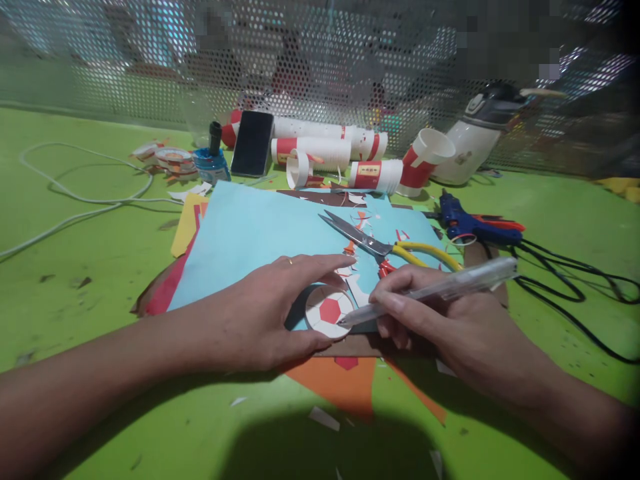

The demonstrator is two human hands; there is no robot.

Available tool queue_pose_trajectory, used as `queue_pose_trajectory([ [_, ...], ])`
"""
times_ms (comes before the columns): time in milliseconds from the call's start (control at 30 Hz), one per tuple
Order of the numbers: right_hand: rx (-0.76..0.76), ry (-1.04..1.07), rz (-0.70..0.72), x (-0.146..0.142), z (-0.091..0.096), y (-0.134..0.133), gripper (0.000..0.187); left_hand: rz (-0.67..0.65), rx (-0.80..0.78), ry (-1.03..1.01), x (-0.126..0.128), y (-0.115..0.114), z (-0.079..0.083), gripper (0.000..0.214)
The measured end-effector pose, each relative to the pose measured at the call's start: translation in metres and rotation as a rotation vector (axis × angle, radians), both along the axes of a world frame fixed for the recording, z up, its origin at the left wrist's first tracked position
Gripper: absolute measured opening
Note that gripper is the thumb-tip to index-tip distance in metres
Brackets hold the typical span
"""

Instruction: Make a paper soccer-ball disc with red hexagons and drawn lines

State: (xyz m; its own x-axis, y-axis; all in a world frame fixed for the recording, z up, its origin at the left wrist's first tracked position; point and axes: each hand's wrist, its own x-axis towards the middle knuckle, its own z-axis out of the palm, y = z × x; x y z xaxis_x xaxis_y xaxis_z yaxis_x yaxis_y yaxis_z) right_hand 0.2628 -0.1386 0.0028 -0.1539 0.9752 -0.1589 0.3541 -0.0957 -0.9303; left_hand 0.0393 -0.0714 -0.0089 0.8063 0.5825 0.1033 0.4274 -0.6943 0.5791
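White-and-red cups (320, 155) lie nested in stacks beyond the ball-patterned disc (329, 312).

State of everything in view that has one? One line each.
Left hand, curled around the disc
Right hand, gripping the pen
Pen, uncapped, tip at the disc
White disc, marked with lines, red centre
Scissors, lying down, blades nearly closed
Phone, screen dark
Glue gun, laid down, on or off unclear
Cup stacks, nested, on their sides
Flask, black top on
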Motion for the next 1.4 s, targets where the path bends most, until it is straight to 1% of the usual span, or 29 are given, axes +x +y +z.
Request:
queue_pose_trajectory([
  [300,0.004,-0.018,0.002,0.0000,0.0001,-0.0001,0.021,-0.024,0.025,-0.002,-0.0009,0.0009,-0.0016,0.068],
  [833,-0.019,-0.001,0.018,-0.0014,0.0023,0.0009,0.020,-0.039,0.023,0.031,-0.0026,0.0012,-0.0027,0.072],
  [1033,-0.021,-0.004,0.025,-0.0016,0.0027,0.0021,0.019,-0.061,0.027,-0.016,-0.0013,0.0009,-0.0024,0.068],
  [1233,-0.025,-0.027,0.040,-0.0014,0.0039,0.0019,0.020,-0.123,0.008,-0.105,0.0013,-0.0016,0.0000,0.060],
  [1400,-0.023,-0.025,0.041,-0.0022,0.0052,0.0007,0.018,-0.154,0.025,-0.142,0.0015,-0.0048,0.0009,0.057],
])
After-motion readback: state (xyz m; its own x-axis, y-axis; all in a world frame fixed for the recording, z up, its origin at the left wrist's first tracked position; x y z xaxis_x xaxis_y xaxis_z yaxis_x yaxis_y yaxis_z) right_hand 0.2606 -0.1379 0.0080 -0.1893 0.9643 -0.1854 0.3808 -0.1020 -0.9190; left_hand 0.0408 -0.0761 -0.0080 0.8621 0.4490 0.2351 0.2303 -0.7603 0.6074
